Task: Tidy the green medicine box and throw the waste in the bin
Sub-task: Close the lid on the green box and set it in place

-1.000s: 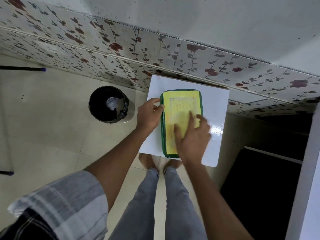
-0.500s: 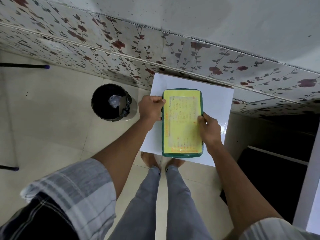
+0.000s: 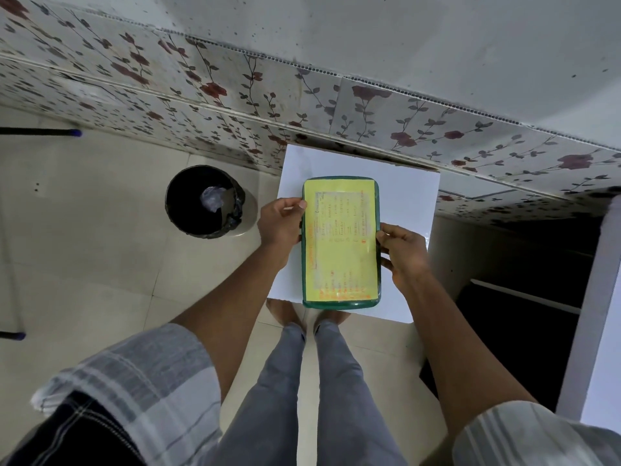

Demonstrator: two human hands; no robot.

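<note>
A person stands over a small white table at the centre of the frame, both hands clasped on the green medicine box that lies flat on it. The left hand grips the box's left long edge, thumb hooked over the rim; the right hand holds the opposite edge lower down, fingers wrapped to the side. The lid, covered by a yellow printed label, is shut. To the left of the table, on the tiled floor, a black bin stands open with a crumpled scrap inside.

The box looks like rigid moulded plastic, stiff enough to lift by its sides without flexing, and probably light unless packed full. Its glossy label and smooth rim could slip under dry fingers, so the long edges, where the hands now sit, seem the surest hold; prising the lid likely means working thumbs under the rim while the table takes the weight.
</note>
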